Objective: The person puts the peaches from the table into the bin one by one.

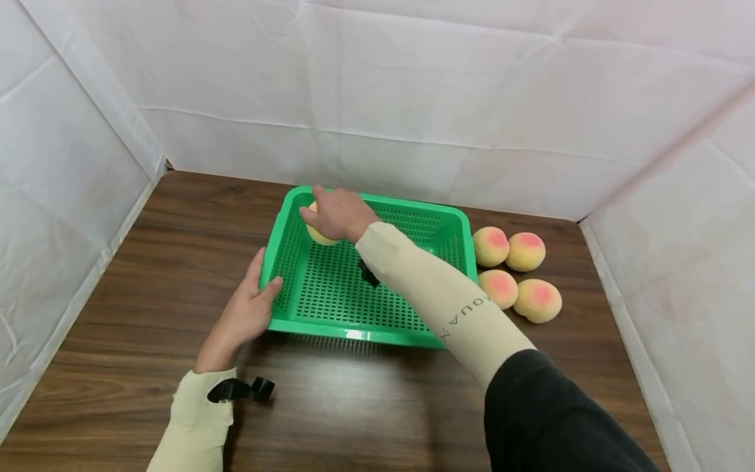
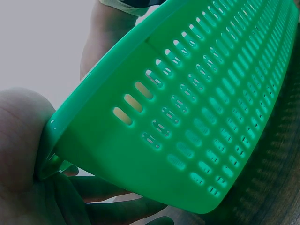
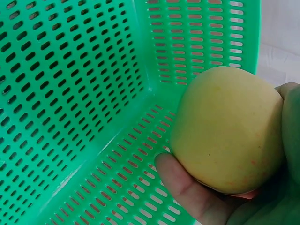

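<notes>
A green plastic basket (image 1: 366,335) with slotted walls stands on the wooden table. My left hand (image 1: 250,301) grips its left rim, thumb over the top edge; in the left wrist view the fingers (image 2: 122,208) lie under the rim along the outer wall. Inside the basket's far left corner, my right hand (image 1: 342,215) holds a peach (image 1: 321,236). Seen from the right wrist, this peach (image 3: 227,131) is mostly yellow and sits in the grasp near the slotted walls. Whether it touches the basket floor I cannot tell.
Several more pink-and-yellow peaches (image 1: 526,252) sit together on the table just right of the basket. White cloth walls (image 1: 413,98) enclose the back and both sides of the brown table (image 1: 330,406).
</notes>
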Available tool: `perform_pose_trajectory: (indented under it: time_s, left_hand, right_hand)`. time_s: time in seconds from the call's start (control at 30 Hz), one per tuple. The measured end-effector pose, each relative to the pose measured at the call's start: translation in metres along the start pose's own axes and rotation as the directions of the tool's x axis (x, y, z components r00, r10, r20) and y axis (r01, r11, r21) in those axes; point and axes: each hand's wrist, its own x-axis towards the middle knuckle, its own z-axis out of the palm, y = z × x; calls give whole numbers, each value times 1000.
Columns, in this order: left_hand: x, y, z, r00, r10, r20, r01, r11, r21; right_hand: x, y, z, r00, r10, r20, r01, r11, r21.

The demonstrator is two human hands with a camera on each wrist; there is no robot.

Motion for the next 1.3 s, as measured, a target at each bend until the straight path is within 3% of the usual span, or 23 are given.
perform_pose_trajectory:
  time_s: [0.63,1.3]
  left_hand:
    - [1,-1,4,1000,6,1,-6,1000,-8]
    - [-1,-1,6,1000,14,3,-14,1000,-27]
  right_hand:
    - [3,3,21,999,4,34,-4,1000,14]
    - [10,5,40,999,-32,37,34,998,-54]
